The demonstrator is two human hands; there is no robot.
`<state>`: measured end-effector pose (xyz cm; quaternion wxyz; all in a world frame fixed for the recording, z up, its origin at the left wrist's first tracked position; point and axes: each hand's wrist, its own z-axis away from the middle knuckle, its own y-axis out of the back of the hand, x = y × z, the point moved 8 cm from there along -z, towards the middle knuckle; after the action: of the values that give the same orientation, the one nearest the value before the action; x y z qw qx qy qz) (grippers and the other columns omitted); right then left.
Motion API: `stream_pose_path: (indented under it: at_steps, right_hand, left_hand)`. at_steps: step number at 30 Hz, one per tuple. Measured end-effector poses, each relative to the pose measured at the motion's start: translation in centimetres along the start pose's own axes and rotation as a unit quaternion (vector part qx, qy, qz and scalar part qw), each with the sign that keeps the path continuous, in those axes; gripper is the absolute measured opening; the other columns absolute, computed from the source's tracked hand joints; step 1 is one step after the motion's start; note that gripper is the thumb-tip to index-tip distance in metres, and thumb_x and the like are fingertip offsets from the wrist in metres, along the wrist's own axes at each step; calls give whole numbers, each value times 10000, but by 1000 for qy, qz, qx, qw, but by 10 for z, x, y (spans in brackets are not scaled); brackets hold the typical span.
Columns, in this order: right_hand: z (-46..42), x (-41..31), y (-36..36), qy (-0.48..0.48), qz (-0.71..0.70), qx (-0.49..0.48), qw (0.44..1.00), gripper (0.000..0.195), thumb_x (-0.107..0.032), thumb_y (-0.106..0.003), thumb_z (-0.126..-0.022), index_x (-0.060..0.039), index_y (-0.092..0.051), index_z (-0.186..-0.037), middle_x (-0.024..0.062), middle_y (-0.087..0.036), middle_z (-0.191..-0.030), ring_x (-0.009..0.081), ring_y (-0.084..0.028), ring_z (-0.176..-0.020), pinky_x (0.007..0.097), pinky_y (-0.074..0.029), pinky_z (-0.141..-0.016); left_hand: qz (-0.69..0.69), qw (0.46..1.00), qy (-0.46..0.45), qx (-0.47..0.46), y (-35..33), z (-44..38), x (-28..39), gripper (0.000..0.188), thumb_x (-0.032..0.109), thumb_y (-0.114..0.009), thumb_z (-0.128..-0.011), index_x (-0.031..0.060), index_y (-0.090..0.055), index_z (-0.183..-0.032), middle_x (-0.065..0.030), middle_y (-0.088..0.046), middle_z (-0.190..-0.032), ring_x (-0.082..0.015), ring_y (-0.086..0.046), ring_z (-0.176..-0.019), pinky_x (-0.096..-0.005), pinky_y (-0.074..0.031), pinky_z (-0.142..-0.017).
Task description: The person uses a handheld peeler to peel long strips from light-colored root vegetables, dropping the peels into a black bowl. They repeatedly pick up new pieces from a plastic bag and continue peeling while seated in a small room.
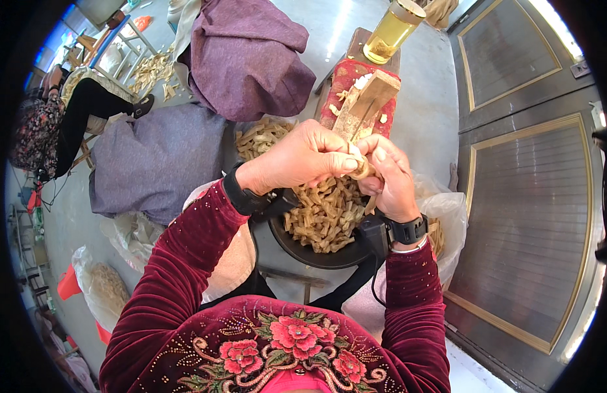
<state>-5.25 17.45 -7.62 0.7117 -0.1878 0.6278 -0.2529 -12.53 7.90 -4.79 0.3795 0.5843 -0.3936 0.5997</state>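
My left hand [301,159] and my right hand [393,179] meet in front of me over a dark round pan [303,258]. Between their fingertips they pinch a tan, folded strip [363,169] of some dried plant-like material; one end hangs below my right hand. Many short tan pieces [323,216] of similar look fill the pan. Just beyond my fingers, an angled wooden block [379,93] on a wooden board rests on a red patterned cloth [328,110], with pale scraps around it. The cloth covers part of a narrow wooden bench [358,40].
A lidded glass jar of yellow liquid [391,34] stands on the bench's far end. Purple cloth [249,59] and grey-blue cloth [156,152] drape bulky things at left. A plastic bag [451,209] and panelled doors [529,221] are at right. Another person [38,125] sits far left.
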Motion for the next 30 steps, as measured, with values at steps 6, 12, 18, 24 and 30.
stream_pose_path:
  at_steps: [6, 12, 18, 24, 30]
  right_hand:
    - [20, -43, 17, 113, 205, 28, 972, 141, -131, -672, -837, 6, -643, -828, -41, -558, -666, 9, -411, -547, 173, -295, -482]
    - [14, -28, 33, 118, 239, 89, 960, 112, -95, -681, -834, 9, -655, -804, -35, -579, -687, 18, -452, -595, 175, -349, -532]
    - [7, -17, 18, 119, 345, 74, 928, 90, -59, -664, -827, 16, -651, -780, -24, -606, -675, 31, -506, -627, 201, -408, -565]
    - [2, -30, 38, 119, 459, 144, 868, 129, -89, -651, -821, 21, -628, -756, -5, -559, -585, 38, -457, -569, 231, -386, -517]
    - [-23, -44, 56, 225, 470, 273, 809, 135, -116, -626, -837, 8, -614, -786, 26, -504, -555, 68, -429, -540, 262, -393, -517]
  left_hand:
    - [371, 925, 42, -71, -5, 14, 1, 265, 169, -599, -880, 37, -536, -659, 24, -420, -501, -64, -411, -399, -211, -312, -379]
    - [-11, 995, 96, -6, 25, 6, -1, 296, 282, -631, -854, 20, -566, -733, -25, -506, -582, -115, -501, -496, -251, -386, -468]
    - [-406, 906, -115, 14, -1, 5, 17, 341, 333, -639, -804, 130, -597, -1074, -150, -642, -859, -336, -627, -834, -427, -491, -696]
    - [-430, 902, -40, -21, 6, -10, -8, 233, 317, -537, -867, 156, -607, -1021, -139, -645, -787, -388, -614, -767, -484, -471, -656]
    - [-413, 894, -63, 160, 32, -47, -13, 179, 255, -610, -834, 116, -618, -945, -160, -617, -756, -390, -596, -742, -434, -463, -611]
